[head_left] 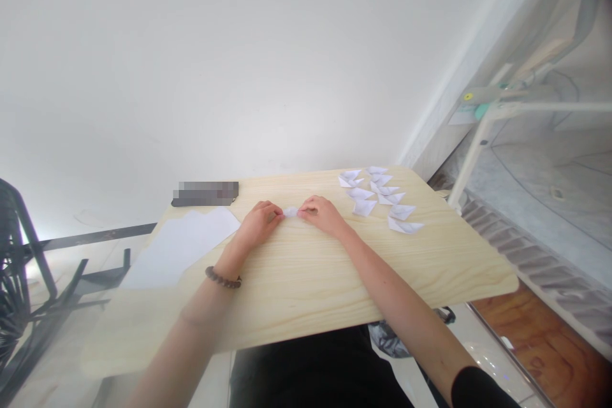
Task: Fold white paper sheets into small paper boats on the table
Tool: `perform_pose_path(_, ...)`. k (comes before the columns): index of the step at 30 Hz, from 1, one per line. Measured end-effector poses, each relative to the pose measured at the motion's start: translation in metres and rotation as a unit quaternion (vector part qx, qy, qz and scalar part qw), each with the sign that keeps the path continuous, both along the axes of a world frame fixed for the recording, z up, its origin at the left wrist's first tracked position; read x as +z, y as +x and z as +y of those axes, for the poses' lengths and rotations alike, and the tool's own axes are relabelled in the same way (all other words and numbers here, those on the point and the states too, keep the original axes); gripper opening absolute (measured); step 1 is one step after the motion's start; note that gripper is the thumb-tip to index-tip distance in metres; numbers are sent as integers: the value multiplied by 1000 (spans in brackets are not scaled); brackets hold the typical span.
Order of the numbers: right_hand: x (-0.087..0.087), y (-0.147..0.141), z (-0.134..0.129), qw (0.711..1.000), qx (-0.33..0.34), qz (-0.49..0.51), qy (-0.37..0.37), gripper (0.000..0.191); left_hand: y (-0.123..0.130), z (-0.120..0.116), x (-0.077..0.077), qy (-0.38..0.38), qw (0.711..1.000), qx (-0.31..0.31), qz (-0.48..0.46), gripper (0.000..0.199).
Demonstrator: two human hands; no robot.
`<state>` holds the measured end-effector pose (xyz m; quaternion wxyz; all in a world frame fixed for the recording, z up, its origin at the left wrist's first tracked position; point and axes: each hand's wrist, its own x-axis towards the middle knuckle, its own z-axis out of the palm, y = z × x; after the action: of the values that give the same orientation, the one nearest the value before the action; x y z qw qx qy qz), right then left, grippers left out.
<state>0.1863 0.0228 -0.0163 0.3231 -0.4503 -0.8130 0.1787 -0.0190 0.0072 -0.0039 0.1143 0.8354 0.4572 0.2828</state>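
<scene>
Between my two hands is a small piece of folded white paper (291, 211), just above or on the wooden table (296, 280). My left hand (259, 224), with a brown bead bracelet on its wrist, pinches the paper's left end. The right end is pinched by the fingertips of my right hand (324, 213). Fingers cover both ends, so the exact shape of the fold is hard to make out. To the right stand several folded paper boats (362, 206) in a loose cluster. Left of my left hand lie flat white paper sheets (186, 242).
A dark, blurred-out object (205, 194) rests at the table's back left, close to the white wall (287, 76). A black chair (23, 268) is at the far left. On the right, a white metal frame (478, 146) stands beside the table.
</scene>
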Motion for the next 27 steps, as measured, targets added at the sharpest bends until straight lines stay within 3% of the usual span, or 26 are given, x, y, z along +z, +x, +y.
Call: perform_pose_path(27,7,-1,-4,999,12,-52,-10,20,6,-4,4,-22,1000,-8,10,30)
